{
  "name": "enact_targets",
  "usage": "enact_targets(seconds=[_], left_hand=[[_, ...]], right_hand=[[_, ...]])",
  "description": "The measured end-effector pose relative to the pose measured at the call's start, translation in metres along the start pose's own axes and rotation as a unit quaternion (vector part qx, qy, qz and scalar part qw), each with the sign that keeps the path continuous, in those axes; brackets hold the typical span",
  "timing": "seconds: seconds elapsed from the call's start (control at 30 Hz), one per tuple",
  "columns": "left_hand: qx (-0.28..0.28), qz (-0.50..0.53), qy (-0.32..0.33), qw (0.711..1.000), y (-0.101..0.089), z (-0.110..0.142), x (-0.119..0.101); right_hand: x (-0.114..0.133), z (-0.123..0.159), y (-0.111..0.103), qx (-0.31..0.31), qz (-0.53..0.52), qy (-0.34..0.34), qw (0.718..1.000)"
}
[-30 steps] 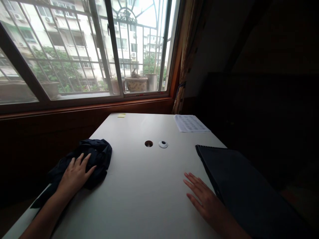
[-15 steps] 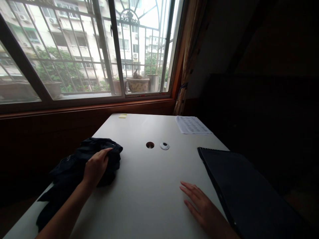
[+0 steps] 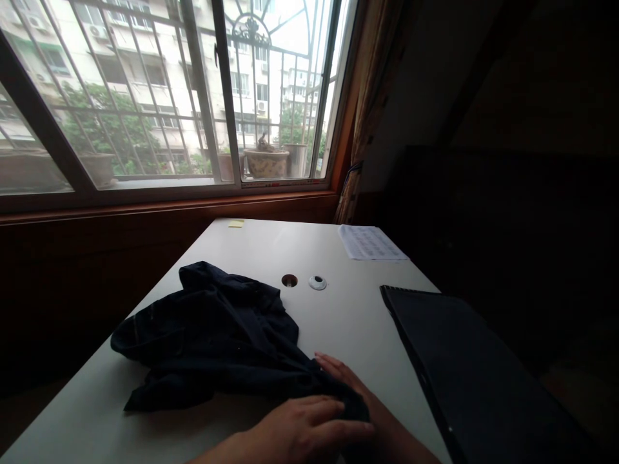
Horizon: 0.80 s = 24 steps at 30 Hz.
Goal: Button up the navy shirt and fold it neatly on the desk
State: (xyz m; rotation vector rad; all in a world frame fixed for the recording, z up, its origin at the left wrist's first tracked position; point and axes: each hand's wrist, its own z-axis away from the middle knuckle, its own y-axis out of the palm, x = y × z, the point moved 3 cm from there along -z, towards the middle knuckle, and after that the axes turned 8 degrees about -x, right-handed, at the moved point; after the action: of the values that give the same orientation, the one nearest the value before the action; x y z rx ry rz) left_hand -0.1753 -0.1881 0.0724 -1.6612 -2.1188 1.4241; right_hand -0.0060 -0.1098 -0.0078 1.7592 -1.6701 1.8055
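Note:
A crumpled dark navy garment (image 3: 227,341) lies across the left half of the white table, one end drawn toward the near edge. My left hand (image 3: 300,425) is closed over that end, fingers bent across the cloth. On the far side of the same end is my right hand (image 3: 341,374); the cloth lies between the two hands and hides part of its palm and fingers. The garment's exact kind cannot be made out from its folds.
On the right of the table (image 3: 367,322) lies a large flat black item (image 3: 464,361) with a toothed edge. Printed sheets (image 3: 372,243) and a yellow sticky note (image 3: 236,223) lie at the back. A round hole (image 3: 289,281) and its white cover (image 3: 318,282) are mid-table.
The garment has been pulled rightward and spread out from its bunched heap. My left hand moved right and nearer with it; my right hand shifted left and now meets the cloth.

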Motion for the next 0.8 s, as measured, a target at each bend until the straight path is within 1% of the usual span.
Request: enact_targets(seconds=[0.1,0.17,0.23,0.3,0.33,0.4,0.47,0.5,0.53,0.57,0.63,0.67,0.73,0.8], left_hand=[[0.041,0.048,0.000,0.998,-0.001,0.001,-0.007],[0.050,0.053,0.007,0.997,-0.004,0.004,-0.009],[0.048,0.044,0.009,0.998,-0.009,0.010,-0.010],[0.031,0.037,0.001,0.999,-0.019,0.018,-0.008],[0.015,0.033,-0.008,0.999,-0.026,0.022,-0.007],[-0.025,0.006,-0.041,0.999,-0.046,0.035,-0.001],[-0.060,-0.061,-0.101,0.991,-0.070,0.055,0.009],[-0.080,-0.109,-0.132,0.982,-0.083,0.068,0.015],[-0.105,-0.162,-0.150,0.970,-0.096,0.082,0.022],[-0.112,-0.214,-0.164,0.957,-0.107,0.098,0.029],[-0.111,-0.306,-0.192,0.926,-0.125,0.132,0.043],[-0.102,-0.340,-0.210,0.911,-0.131,0.149,0.049],[-0.084,-0.382,-0.241,0.888,-0.136,0.179,0.059],[-0.075,-0.390,-0.270,0.877,-0.135,0.198,0.064]], right_hand=[[0.009,-0.008,0.012,0.011,-0.103,0.051,0.993],[0.017,-0.013,0.010,0.020,-0.125,0.062,0.990],[0.025,-0.017,0.001,0.021,-0.110,0.024,0.993],[0.030,-0.018,-0.015,0.002,-0.090,-0.017,0.996],[0.030,-0.017,-0.025,-0.012,-0.086,-0.024,0.996],[0.027,-0.014,-0.045,-0.045,-0.080,-0.005,0.996],[0.020,-0.007,-0.066,-0.075,-0.065,0.026,0.995],[0.016,-0.002,-0.076,-0.089,-0.055,0.041,0.994],[0.011,0.003,-0.086,-0.100,-0.044,0.057,0.992],[0.006,0.008,-0.096,-0.104,-0.031,0.075,0.991],[-0.004,0.019,-0.114,-0.071,-0.002,0.116,0.991],[-0.008,0.024,-0.121,-0.042,0.014,0.137,0.990],[-0.014,0.030,-0.134,0.009,0.050,0.164,0.985],[-0.015,0.028,-0.144,0.020,0.084,0.168,0.982]])
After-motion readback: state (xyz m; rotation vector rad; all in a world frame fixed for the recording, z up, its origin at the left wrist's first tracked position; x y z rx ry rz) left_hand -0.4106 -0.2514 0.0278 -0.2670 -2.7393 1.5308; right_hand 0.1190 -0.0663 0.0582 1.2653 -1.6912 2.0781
